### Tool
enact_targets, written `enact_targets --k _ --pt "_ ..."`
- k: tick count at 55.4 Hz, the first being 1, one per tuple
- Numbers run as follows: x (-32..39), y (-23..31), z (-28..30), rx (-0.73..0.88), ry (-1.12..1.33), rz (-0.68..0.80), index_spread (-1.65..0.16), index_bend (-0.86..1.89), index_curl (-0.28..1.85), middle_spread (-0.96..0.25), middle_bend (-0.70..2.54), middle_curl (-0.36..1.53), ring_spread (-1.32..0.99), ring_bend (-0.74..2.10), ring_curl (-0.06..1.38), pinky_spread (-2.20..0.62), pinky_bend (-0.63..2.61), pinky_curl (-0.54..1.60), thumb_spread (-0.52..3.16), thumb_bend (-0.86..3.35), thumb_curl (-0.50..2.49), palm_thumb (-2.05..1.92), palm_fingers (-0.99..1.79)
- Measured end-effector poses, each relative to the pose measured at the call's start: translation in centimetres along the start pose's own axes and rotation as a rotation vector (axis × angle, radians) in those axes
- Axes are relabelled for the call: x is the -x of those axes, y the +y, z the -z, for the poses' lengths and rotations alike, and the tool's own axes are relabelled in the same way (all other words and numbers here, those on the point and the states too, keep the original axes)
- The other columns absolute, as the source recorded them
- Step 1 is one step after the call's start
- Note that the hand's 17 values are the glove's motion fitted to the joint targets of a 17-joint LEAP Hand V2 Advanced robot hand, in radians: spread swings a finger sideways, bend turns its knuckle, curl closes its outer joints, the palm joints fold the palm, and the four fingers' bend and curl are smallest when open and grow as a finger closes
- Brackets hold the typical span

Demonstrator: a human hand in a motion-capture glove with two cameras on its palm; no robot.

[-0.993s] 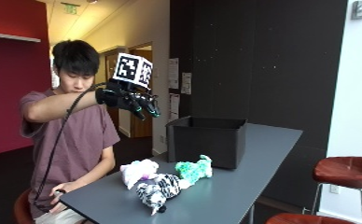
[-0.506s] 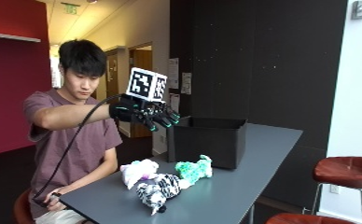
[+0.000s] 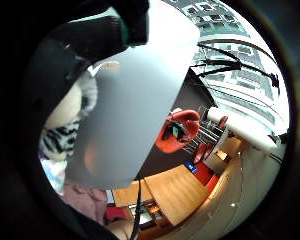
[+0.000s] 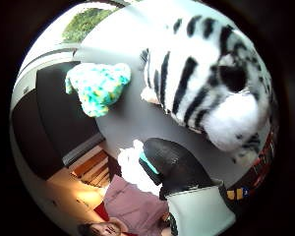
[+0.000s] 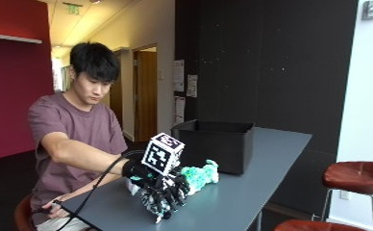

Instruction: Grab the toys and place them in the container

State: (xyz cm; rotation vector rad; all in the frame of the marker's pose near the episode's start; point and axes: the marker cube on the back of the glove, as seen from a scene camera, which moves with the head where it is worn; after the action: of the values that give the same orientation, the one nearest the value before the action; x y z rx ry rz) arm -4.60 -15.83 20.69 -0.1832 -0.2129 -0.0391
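Outside view: seated at a grey table [image 5: 250, 192], a person with the gloved right hand [image 5: 161, 190] lowered onto the cluster of toys near the table's front end. Fingers pointing downward, spread over a black-and-white striped toy [image 5: 153, 204], which sits mostly hidden beneath them. Cannot tell from here whether the fingers have closed round it. Just beside the hand, toward the container, a teal plush toy [image 5: 198, 176] lying on the tabletop. Behind that, a black container [image 5: 215, 144] standing upright, open at the top, well back from the hand; inside not visible from this angle, so contents cannot be told. Bare hand [image 5: 53, 208] down below the table's edge, beside the lap.

Thumb side palm view: striped toy [image 4: 211, 83] filling much of the frame, very close to the palm, white muzzle nearest. One gloved fingertip [image 4: 169, 164] curved just beside the muzzle, with a sliver of table showing between. Teal plush toy [image 4: 98, 86] lying apart on the grey surface.

Little finger side palm view: a patch of striped fur [image 3: 62, 137] right at the palm's edge, bare grey table [image 3: 135, 100] beyond.
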Motion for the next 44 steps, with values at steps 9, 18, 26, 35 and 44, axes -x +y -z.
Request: enact_targets --k 9,18,26,35,44 --pt "0.2 -1.0 -1.4 -0.073 0.085 0.004 -0.15 0.07 0.08 0.1 0.19 0.28 0.03 0.65 0.32 0.04 1.02 0.38 1.14 0.0 0.31 0.06 -0.01" --pt "0.0 -2.3 -2.0 -0.097 0.036 0.023 -0.17 0.1 0.08 -0.04 0.26 0.31 -0.14 1.01 0.39 -0.09 1.01 0.36 1.18 0.04 0.34 0.19 0.24" --pt "0.5 -2.9 -2.2 -0.146 -0.018 0.063 -0.19 0.16 0.11 -0.18 0.55 0.42 -0.29 1.19 0.45 -0.21 0.92 0.33 1.24 0.08 0.38 0.32 0.57" --pt "0.8 -3.5 -2.2 -0.234 -0.108 0.102 -0.22 0.23 0.16 -0.31 0.72 0.52 -0.37 1.24 0.5 -0.32 0.95 0.37 1.02 0.17 0.53 0.59 0.8" --pt "2.5 -3.4 -1.2 -0.235 -0.111 0.098 -0.28 0.43 0.22 -0.33 0.92 0.64 -0.41 1.23 0.52 -0.37 0.86 0.38 0.76 0.16 0.64 0.66 1.01"
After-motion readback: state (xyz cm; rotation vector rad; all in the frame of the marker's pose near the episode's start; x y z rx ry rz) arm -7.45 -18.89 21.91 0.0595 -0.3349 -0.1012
